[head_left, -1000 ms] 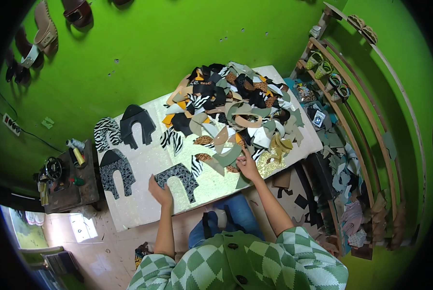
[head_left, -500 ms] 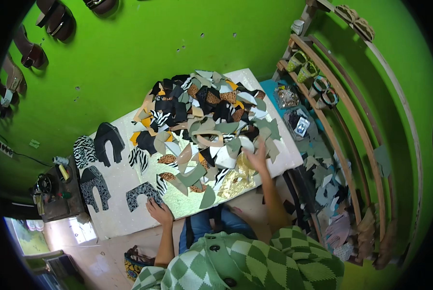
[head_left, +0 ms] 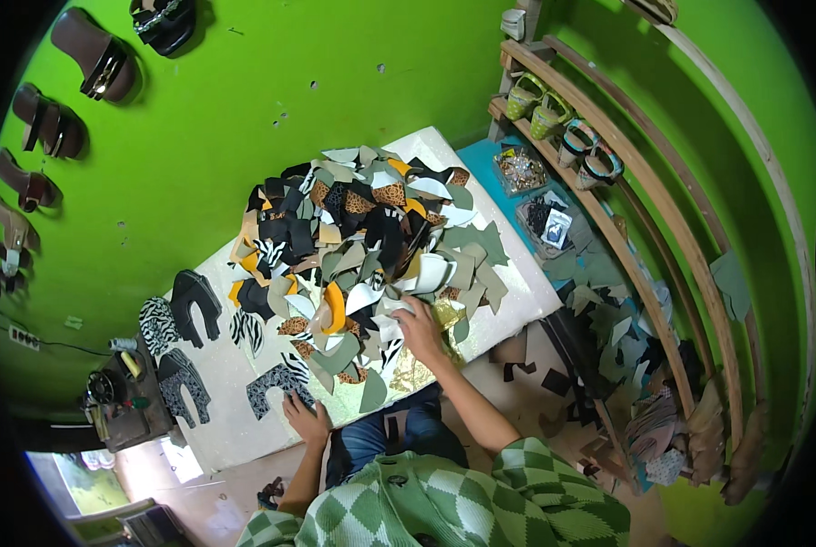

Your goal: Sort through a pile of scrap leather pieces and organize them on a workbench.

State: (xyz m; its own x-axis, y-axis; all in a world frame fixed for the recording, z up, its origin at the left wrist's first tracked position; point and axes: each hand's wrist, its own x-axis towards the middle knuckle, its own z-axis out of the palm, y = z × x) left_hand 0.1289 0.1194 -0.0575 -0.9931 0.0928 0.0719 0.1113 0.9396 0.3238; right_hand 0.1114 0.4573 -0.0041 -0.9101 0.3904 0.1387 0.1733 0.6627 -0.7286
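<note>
A heap of cut material scraps (head_left: 353, 237) in black, olive, white, orange, zebra and leopard prints covers much of the white table (head_left: 244, 428). At the heap's near side my right hand (head_left: 419, 335) has its fingers bent over a pale grey scrap (head_left: 393, 307), seemingly pinching it. Beside that hand lie shiny gold pieces (head_left: 411, 372). My left hand (head_left: 308, 421) rests with fingers apart at the table's near edge, touching or just beside a black-and-grey patterned arch-shaped piece (head_left: 266, 390). An orange scrap (head_left: 335, 306) stands up in the heap.
Arch-shaped black pieces (head_left: 189, 296) and zebra-print pieces (head_left: 158, 324) lie at the table's left. Wooden racks (head_left: 645, 173) with sandals stand at right, above tubs (head_left: 520, 171) and fallen scraps. Sandals (head_left: 98, 59) hang on the green wall. A small dark side table (head_left: 130, 415) is at left.
My right hand has moved left into the near side of the heap, and its fingers have bent. Scraps there have shifted, and an orange one now shows. The view has turned slightly.
</note>
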